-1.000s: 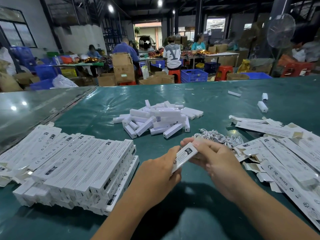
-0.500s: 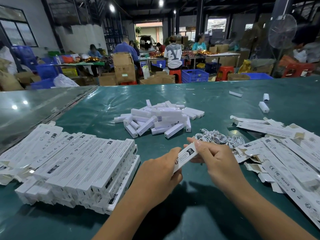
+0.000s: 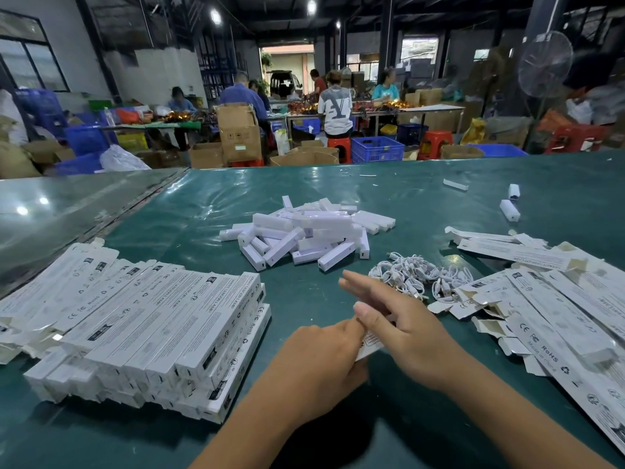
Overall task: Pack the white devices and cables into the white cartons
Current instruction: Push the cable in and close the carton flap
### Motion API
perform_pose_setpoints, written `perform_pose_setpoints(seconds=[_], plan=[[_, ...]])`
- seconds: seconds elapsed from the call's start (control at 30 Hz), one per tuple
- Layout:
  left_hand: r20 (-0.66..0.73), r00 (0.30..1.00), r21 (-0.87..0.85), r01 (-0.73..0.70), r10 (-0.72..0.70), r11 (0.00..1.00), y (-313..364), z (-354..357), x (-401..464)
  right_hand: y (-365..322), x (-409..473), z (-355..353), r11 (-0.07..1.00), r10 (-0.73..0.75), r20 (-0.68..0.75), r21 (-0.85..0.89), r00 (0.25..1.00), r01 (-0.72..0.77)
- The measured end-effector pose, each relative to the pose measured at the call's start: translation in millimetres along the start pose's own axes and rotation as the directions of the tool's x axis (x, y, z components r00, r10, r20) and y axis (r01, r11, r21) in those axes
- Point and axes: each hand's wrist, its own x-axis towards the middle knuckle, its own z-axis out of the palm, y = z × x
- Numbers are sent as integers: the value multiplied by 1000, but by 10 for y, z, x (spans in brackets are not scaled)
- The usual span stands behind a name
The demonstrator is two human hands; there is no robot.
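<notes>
- Green table [image 3: 422, 184] is loaded: packed white cartons [image 3: 142, 319] are stacked near left; flat unfilled cartons [image 3: 541, 299] are spread at right. Exact counts cannot be told; dozens in each are judged.
- White devices [image 3: 304, 231] are heaped far of centre, roughly twenty; three strays [image 3: 510, 209] lie far right.
- Cables [image 3: 416, 275] are tangled in one clump, uncountable.
- One carton [image 3: 370, 343] is gripped by the left hand [image 3: 321, 360]; its end is pinched by the right hand [image 3: 406, 326], forefingers extended.
- Step judged: end flap being closed. Next: placement on the left stack.
</notes>
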Motion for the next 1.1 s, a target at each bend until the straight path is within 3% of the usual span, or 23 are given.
perform_pose_setpoints(seconds=[0.13, 0.23, 0.3, 0.37, 0.4, 0.47, 0.6, 0.63, 0.7, 0.77, 0.83, 0.93, 1.0, 1.1], plan=[[-89, 992, -58, 85, -90, 995, -142, -12, 9, 48, 81, -63, 972, 183, -195, 185, 964, -147], [-167, 964, -234, 166, -208, 958, -394, -153, -25, 94, 162, -260, 848, 449, -337, 453, 828, -275], [-264, 927, -544, 84, -266, 835, -449, -233, -27, 147, 185, -336, 710, 568, -251, 630, 784, -314], [-303, 889, -797, -38, -345, 603, -393, -259, -5, 175, 183, -280, 640, 602, -142, 674, 786, -369], [-312, 869, -855, -82, -383, 512, -356, -247, 12, 200, 180, -230, 670, 591, -130, 629, 796, -394], [-335, 815, -899, -125, -473, 420, -320, -217, 45, 227, 166, -135, 811, 510, -181, 427, 841, -400], [-312, 761, -948, -212, -569, 236, -324, -211, 48, 202, 276, -61, 956, 281, -331, 17, 901, -292], [-315, 756, -946, -204, -574, 250, -316, -212, 53, 214, 382, -50, 954, 201, -334, -149, 921, -262], [-316, 739, -941, -165, -596, 294, -278, -208, 69, 238, 727, -9, 854, 102, -199, -485, 975, -188], [-312, 756, -937, -144, -576, 319, -228, -174, 87, 283, 1162, 35, 700, 179, -54, -695, 982, -166], [-303, 796, -927, -119, -525, 355, -177, -157, 81, 370, 1543, 77, 677, 324, 32, -705, 945, -208], [-283, 836, -915, -87, -471, 394, -123, -132, 64, 529, 1837, 87, 733, 426, 99, -621, 899, -279], [-237, 862, -920, -50, -448, 390, -119, -110, 54, 585, 1871, 90, 757, 406, 61, -581, 912, -298], [-202, 873, -917, -10, -443, 398, -131, -114, 59, 568, 1756, 45, 786, 342, -113, -510, 933, -350]])
